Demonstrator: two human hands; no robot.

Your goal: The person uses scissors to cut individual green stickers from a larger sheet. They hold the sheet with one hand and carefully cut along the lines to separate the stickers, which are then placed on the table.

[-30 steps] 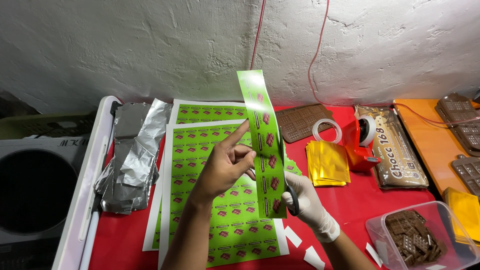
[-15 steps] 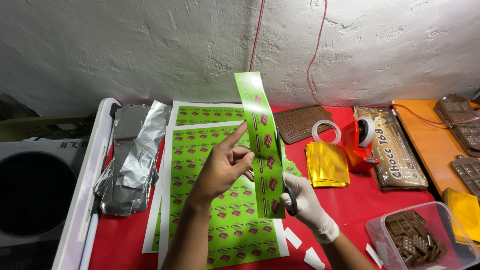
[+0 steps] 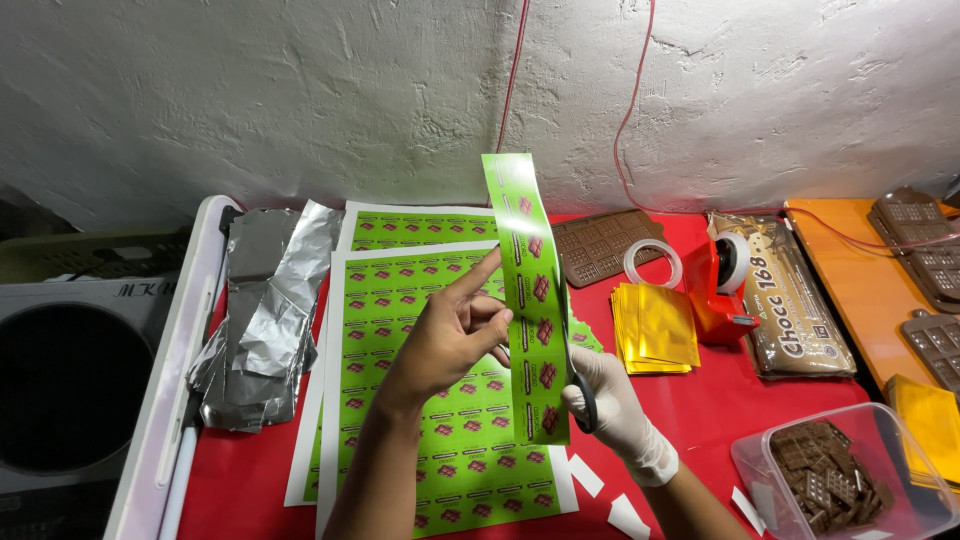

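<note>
Glossy green label strip [image 3: 530, 300] pinched upright by bare left hand [image 3: 450, 335] | white-gloved right hand [image 3: 610, 400] closed on scissors [image 3: 575, 370]

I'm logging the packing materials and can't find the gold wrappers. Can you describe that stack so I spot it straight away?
Start at the red table and find the red tape dispenser near its far edge. Just left of it lies the stack of shiny gold foil squares, below the clear tape ring. It is the only yellow-gold pile there, flat and neat, unlike the crumpled silver foil sheets at the table's left end.
</note>
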